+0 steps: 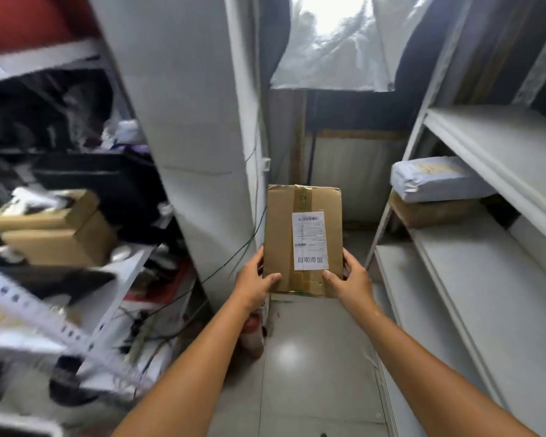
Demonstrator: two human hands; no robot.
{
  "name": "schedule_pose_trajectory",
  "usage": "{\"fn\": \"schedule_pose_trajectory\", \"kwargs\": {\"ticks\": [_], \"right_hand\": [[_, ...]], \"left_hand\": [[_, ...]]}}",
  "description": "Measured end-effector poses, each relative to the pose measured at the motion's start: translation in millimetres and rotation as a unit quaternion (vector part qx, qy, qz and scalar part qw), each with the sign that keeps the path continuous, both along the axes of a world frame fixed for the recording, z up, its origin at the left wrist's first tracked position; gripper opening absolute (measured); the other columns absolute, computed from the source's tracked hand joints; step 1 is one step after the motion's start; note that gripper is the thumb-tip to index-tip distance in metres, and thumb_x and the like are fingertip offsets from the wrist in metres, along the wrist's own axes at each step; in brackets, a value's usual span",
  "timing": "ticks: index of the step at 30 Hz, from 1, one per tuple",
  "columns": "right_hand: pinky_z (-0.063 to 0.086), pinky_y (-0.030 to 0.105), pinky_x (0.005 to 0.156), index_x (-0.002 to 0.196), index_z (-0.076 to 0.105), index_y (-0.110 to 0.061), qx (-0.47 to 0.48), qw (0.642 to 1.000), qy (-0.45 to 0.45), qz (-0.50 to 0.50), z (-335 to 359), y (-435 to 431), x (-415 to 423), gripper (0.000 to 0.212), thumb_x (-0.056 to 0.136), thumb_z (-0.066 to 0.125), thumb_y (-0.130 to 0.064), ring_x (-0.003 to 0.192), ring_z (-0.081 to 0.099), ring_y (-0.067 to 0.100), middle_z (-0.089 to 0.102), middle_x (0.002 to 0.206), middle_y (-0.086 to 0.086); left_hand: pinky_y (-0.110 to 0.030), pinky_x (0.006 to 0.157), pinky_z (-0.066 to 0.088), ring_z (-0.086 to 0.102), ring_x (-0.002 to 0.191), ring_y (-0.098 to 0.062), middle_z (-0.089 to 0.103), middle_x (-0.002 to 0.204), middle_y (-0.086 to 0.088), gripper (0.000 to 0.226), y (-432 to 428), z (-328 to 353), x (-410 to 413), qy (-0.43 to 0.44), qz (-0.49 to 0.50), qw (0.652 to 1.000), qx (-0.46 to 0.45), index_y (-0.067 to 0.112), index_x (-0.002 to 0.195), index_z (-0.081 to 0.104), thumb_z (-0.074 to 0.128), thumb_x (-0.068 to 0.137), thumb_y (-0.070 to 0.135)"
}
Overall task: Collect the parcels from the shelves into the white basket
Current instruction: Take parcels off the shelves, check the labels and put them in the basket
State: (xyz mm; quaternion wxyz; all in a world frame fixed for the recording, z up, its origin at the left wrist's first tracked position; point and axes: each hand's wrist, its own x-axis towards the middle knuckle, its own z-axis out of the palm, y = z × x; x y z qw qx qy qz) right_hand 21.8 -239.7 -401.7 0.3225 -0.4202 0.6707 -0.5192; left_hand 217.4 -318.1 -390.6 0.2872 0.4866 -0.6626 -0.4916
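A: Grip status?
B: Both hands on one cardboard box (281,234), held mid-aisle above the floor (312,357). Left hand (254,280) grips the near left corner and right hand (349,280) the near right corner. Thumbs lie on the top face, fingers are curled round the edges. White label (310,240) faces up.
A: What's around it?
B: Narrow aisle. Left shelving (130,269) is cluttered and blurred; right shelving (492,279) has white boards. A white panel (186,121) stands on the left, next to the box's far end. A black cable (234,257) hangs just left of the box. Plastic sheet (334,42) at the far end.
A: Counts?
B: One box in hand. On the right shelving, far end, two parcels: a grey mailer (435,178) lying on a brown parcel (432,212). On the left shelving, two stacked cartons: upper carton (44,209) and lower carton (60,244). The rest there is too blurred to count.
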Motion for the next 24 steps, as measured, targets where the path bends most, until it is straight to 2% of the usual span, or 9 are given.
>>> {"fn": "schedule_pose_trajectory", "kwargs": {"ticks": [2, 5, 9, 12, 16, 18, 20, 22, 24], "right_hand": [[0.048, 0.012, 0.084, 0.137, 0.045, -0.035, 0.008, 1.0, -0.004, 0.025, -5, 21, 32, 0.062, 0.086, 0.067, -0.008, 0.105, 0.057, -0.008, 0.059, 0.108, -0.031], [0.049, 0.01, 0.082, 0.136, 0.046, -0.04, 0.018, 0.997, -0.01, 0.069, -12, 48, 76, 0.062, 0.087, 0.067, -0.007, 0.104, 0.058, -0.009, 0.062, 0.108, -0.031], [0.05, 0.01, 0.081, 0.124, 0.049, -0.052, 0.035, 0.988, 0.0, 0.15, -18, 69, 135, 0.057, 0.089, 0.067, -0.011, 0.103, 0.057, -0.01, 0.063, 0.108, -0.032], [0.048, 0.022, 0.094, 0.134, 0.047, -0.044, 0.05, 0.975, -0.004, 0.216, -25, 84, 173, 0.059, 0.09, 0.066, -0.011, 0.109, 0.056, -0.001, 0.062, 0.117, -0.025], [0.04, 0.018, 0.097, 0.14, 0.044, -0.037, 0.066, 0.949, 0.025, 0.308, -32, 106, 220, 0.061, 0.089, 0.067, -0.014, 0.112, 0.052, -0.002, 0.059, 0.12, -0.026], [0.036, 0.021, 0.099, 0.141, 0.043, -0.036, 0.07, 0.936, 0.038, 0.344, -35, 118, 241, 0.06, 0.089, 0.067, -0.016, 0.114, 0.049, 0.003, 0.057, 0.117, -0.028], [0.034, 0.014, 0.094, 0.139, 0.045, -0.037, 0.068, 0.925, 0.042, 0.371, -36, 126, 258, 0.058, 0.089, 0.067, -0.015, 0.109, 0.05, 0.0, 0.055, 0.11, -0.033], [0.038, 0.01, 0.092, 0.135, 0.049, -0.035, 0.06, 0.904, 0.061, 0.419, -35, 136, 290, 0.056, 0.088, 0.068, -0.013, 0.103, 0.054, -0.006, 0.058, 0.108, -0.031], [0.043, 0.015, 0.093, 0.133, 0.052, -0.032, 0.061, 0.884, 0.066, 0.458, -32, 144, 326, 0.054, 0.086, 0.069, -0.013, 0.108, 0.056, -0.001, 0.061, 0.112, -0.024]], "left_hand": [[-0.022, 0.105, 0.038, 0.047, 0.13, -0.014, 0.048, 0.142, 0.006, 0.075, 32, -6, 35, -0.002, 0.03, 1.0, -0.008, 0.019, 0.148, 0.033, 0.069, 0.084, 0.003], [-0.03, 0.111, 0.035, 0.046, 0.129, -0.011, 0.047, 0.143, 0.005, 0.077, 76, -16, 85, -0.041, 0.083, 0.996, -0.011, 0.019, 0.149, 0.032, 0.071, 0.083, 0.008], [-0.029, 0.113, 0.032, 0.042, 0.131, -0.009, 0.043, 0.147, 0.003, 0.083, 132, -26, 148, -0.05, 0.175, 0.983, 0.016, 0.02, 0.151, 0.026, 0.072, 0.083, 0.01], [-0.028, 0.111, 0.031, 0.041, 0.13, -0.011, 0.043, 0.146, 0.003, 0.083, 175, -31, 184, -0.048, 0.246, 0.967, 0.036, 0.021, 0.151, 0.024, 0.071, 0.083, 0.009], [-0.036, 0.111, 0.035, 0.042, 0.134, -0.018, 0.041, 0.148, 0.002, 0.08, 238, -34, 225, -0.033, 0.322, 0.944, 0.056, 0.021, 0.151, 0.024, 0.068, 0.086, 0.006], [-0.032, 0.111, 0.035, 0.041, 0.133, -0.016, 0.04, 0.149, 0.003, 0.08, 265, -34, 241, -0.026, 0.358, 0.931, 0.062, 0.023, 0.151, 0.024, 0.067, 0.086, 0.005], [-0.031, 0.112, 0.033, 0.039, 0.134, -0.014, 0.04, 0.149, 0.004, 0.08, 285, -35, 255, -0.032, 0.383, 0.921, 0.061, 0.024, 0.151, 0.024, 0.067, 0.086, 0.006], [-0.027, 0.11, 0.031, 0.038, 0.135, -0.013, 0.039, 0.149, 0.007, 0.081, 315, -37, 278, -0.033, 0.436, 0.897, 0.063, 0.027, 0.151, 0.024, 0.068, 0.086, 0.009], [-0.022, 0.104, 0.031, 0.039, 0.134, -0.012, 0.04, 0.147, 0.01, 0.082, 340, -37, 306, -0.026, 0.484, 0.872, 0.069, 0.03, 0.151, 0.024, 0.069, 0.085, 0.01]]}}
